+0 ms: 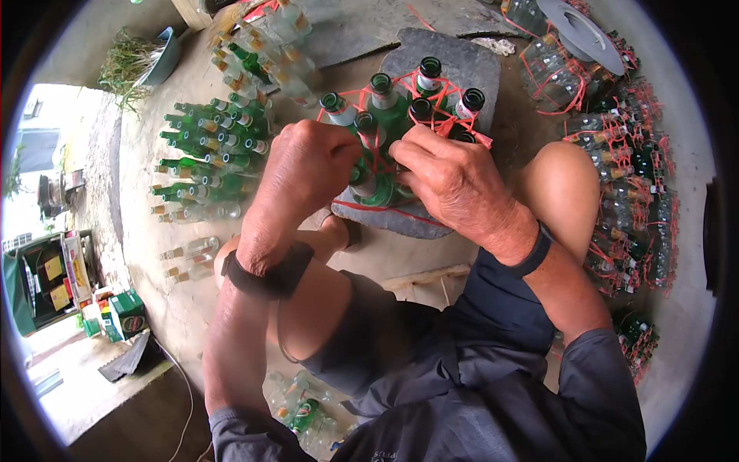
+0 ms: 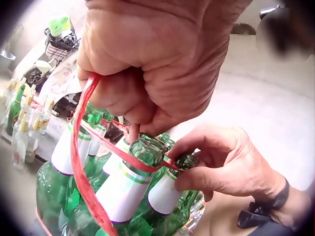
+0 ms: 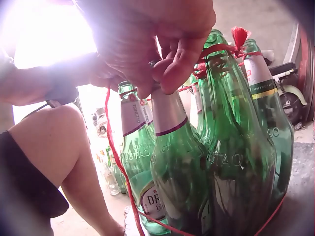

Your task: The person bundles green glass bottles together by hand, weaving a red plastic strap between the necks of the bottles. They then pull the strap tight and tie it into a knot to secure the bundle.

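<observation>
Green glass beer bottles [image 3: 174, 147] with pale neck labels stand upright in a tight cluster on a grey stone slab [image 1: 485, 69]. Red plastic twine [image 2: 78, 157] runs round their necks and lower down round their bodies. My left hand [image 1: 308, 169] is curled above the near bottles and grips a strand, which drops from the fist in the left wrist view. Close beside it, my right hand [image 1: 454, 173] pinches the twine against a bottle neck with thumb and fingers. A red knot [image 3: 239, 37] sits at the top of another bottle.
Many loose green bottles [image 1: 208, 146] stand on the floor to the left, with clear bottles [image 1: 269, 46] beyond. Twine-bound bundles [image 1: 623, 192] line the right wall. Bent knees [image 1: 566, 181] flank the slab. Several bottles [image 1: 304, 416] lie on the floor below.
</observation>
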{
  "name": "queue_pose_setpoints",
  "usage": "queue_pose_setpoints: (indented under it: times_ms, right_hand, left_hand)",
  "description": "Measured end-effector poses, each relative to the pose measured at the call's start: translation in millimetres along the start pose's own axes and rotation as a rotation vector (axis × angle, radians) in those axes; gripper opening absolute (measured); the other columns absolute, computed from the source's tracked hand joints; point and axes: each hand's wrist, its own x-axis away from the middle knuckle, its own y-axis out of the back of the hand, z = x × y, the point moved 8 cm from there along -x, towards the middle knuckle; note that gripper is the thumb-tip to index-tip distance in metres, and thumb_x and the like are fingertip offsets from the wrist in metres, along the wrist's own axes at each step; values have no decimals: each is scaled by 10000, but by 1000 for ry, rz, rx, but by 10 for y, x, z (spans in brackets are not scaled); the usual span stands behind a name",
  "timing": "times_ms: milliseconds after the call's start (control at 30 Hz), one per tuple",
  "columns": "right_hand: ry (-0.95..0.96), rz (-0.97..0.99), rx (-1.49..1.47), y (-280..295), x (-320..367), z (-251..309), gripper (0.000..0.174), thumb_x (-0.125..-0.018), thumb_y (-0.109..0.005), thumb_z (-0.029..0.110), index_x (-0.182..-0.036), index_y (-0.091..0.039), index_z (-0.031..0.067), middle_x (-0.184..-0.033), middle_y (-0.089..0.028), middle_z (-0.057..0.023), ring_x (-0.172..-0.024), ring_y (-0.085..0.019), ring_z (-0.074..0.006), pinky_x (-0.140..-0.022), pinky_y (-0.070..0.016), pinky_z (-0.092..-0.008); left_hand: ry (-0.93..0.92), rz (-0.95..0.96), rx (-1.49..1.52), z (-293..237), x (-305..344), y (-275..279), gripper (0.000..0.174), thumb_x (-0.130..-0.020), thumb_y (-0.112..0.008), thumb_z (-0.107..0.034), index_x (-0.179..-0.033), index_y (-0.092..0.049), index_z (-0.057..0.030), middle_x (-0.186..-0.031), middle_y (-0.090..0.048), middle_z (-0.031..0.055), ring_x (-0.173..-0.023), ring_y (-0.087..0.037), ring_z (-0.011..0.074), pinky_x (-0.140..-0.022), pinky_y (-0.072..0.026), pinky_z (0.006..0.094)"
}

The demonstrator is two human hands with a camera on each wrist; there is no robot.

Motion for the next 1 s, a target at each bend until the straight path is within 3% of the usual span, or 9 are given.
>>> queue_pose_setpoints:
  times_ms: [133,200,333,400,733,967,1000]
  right_hand:
    - [-21,43,-23,-15,16,-18,414,-802,-836,-40,-1179,-685,40,-1071,-674,-105,-879,-741,-338,-722,-599,-431]
    - [-17,34,-27,-11,23,-18,420,-803,-837,-41,-1185,-683,40,-1082,-677,-108,-887,-742,-345,-729,-601,-435]
    - [-22,13,-55,-9,42,-24,428,-804,-840,-45,-1192,-680,37,-1108,-684,-119,-908,-744,-360,-745,-604,-439]
    - [-14,8,-55,3,39,-21,430,-803,-841,-47,-1194,-681,36,-1110,-684,-120,-915,-745,-361,-749,-605,-440]
    - [-23,4,-88,16,32,-20,450,-793,-845,-59,-1203,-682,29,-1133,-698,-131,-968,-743,-383,-774,-606,-454]
    - [-38,24,-96,6,26,-37,439,-798,-833,-70,-1201,-689,28,-1140,-699,-137,-978,-742,-385,-787,-609,-456]
    - [-20,-15,-94,29,22,-26,371,-820,-828,-36,-1138,-658,50,-1069,-664,-131,-922,-734,-378,-739,-587,-463]
  left_hand:
    - [45,14,-20,56,27,-14,162,-945,-768,-134,-1047,-835,-28,-801,-754,176,-695,-732,210,-709,-583,374]
    - [38,-50,34,78,78,2,141,-916,-748,-164,-979,-859,-103,-821,-750,199,-792,-758,399,-756,-607,469]
    - [48,-126,2,64,158,13,148,-931,-750,-178,-1001,-867,-120,-845,-763,193,-819,-762,400,-764,-610,475]
    - [95,-86,-45,88,177,-3,164,-977,-767,-160,-1071,-845,-49,-863,-786,180,-792,-797,278,-757,-605,390]
    - [111,-181,-37,198,331,-102,152,-986,-760,-139,-1076,-843,-49,-837,-776,185,-766,-789,277,-736,-601,384]
    - [140,-221,82,265,373,-165,159,-1001,-731,-100,-1088,-830,-11,-805,-768,163,-712,-740,186,-699,-576,360]
    - [158,-212,111,286,375,-191,163,-1001,-729,-96,-1086,-826,3,-796,-765,159,-699,-720,165,-690,-570,357]
